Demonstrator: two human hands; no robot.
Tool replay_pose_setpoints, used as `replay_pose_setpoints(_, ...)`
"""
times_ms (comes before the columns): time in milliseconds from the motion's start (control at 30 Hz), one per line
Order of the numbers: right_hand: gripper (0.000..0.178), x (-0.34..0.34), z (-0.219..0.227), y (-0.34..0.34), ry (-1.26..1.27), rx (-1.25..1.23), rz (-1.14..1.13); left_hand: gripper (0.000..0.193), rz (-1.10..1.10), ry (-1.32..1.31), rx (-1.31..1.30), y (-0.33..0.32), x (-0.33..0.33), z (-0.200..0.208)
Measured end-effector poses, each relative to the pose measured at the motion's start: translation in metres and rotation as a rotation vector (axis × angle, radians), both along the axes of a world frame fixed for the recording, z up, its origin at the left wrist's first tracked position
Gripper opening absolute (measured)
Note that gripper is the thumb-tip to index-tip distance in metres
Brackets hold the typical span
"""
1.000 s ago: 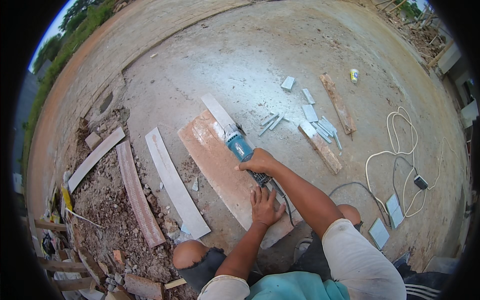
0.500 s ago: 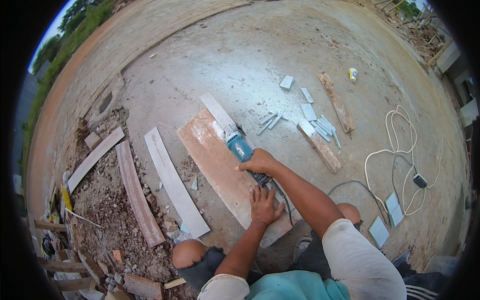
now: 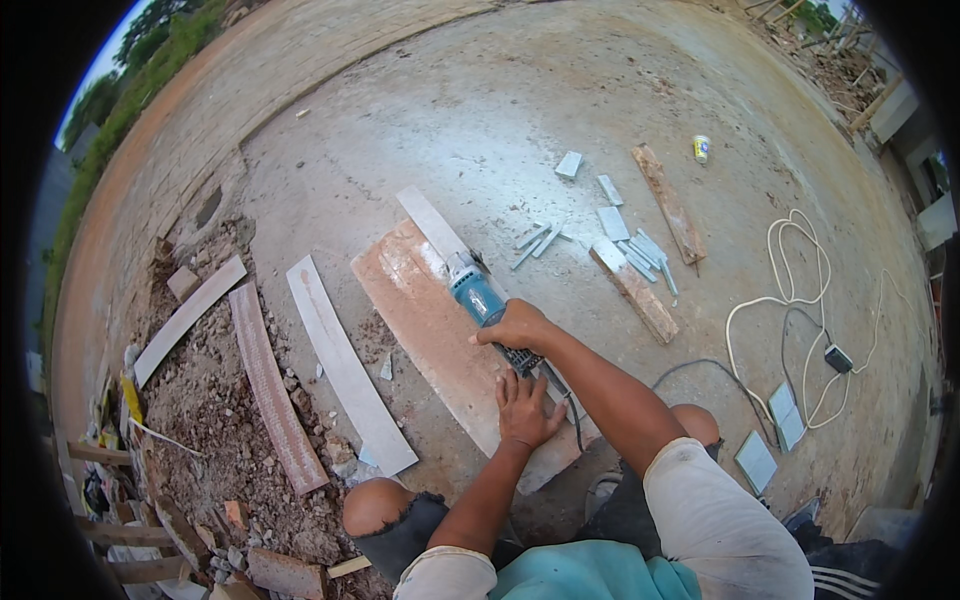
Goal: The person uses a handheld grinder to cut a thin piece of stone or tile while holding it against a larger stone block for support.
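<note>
My right hand (image 3: 519, 325) is wrapped round the body of a teal angle grinder (image 3: 476, 298). The grinder's head meets a pale tile strip (image 3: 426, 220), which sticks out past it at the far end; the cutting edge is hidden by the tool. Beneath lies a wide reddish, dust-marked slab (image 3: 405, 300). Fingers spread, my left hand (image 3: 528, 412) rests flat at the slab's near end, fingertips close to the grinder's rear. A dark power cord (image 3: 568, 390) runs from the tool past that hand.
Long tile strips (image 3: 345, 360) lie left, beside rubble (image 3: 200, 420). To the right are small cut tile pieces (image 3: 612, 222), wooden planks (image 3: 668, 200), a cup (image 3: 701, 149), coiled white cable (image 3: 775, 298) with a black connector (image 3: 838, 358), and square tiles (image 3: 757, 462).
The whole view has shifted very slightly. Both hands and the grinder keep practically the same place on the strip and slab.
</note>
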State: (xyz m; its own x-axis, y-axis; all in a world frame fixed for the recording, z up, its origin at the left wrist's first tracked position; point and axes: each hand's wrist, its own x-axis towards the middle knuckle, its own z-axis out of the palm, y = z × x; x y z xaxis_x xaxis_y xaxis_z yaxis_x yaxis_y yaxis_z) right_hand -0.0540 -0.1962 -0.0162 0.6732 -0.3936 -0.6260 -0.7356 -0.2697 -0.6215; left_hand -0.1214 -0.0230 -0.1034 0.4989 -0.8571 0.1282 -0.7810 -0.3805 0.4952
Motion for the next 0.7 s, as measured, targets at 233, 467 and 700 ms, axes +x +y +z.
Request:
replay_pose_setpoints(233, 0.085, -0.0013, -0.0038, 0.0002, -0.01, 0.011, -0.001, 0.057, -0.006, 0.011, 0.007, 0.0007, 0.0001, 0.0004)
replay_pose_setpoints(467, 0.083, -0.003, -0.0073, 0.0011, -0.015, -0.01, -0.008, 0.057, -0.004, 0.001, 0.01, 0.0005, 0.0001, 0.0001)
replay_pose_setpoints(700, 0.081, -0.0056, -0.0065, 0.0015, -0.014, -0.023, -0.007, 0.056, -0.001, -0.007, 0.006, 0.0003, 0.0002, -0.0015)
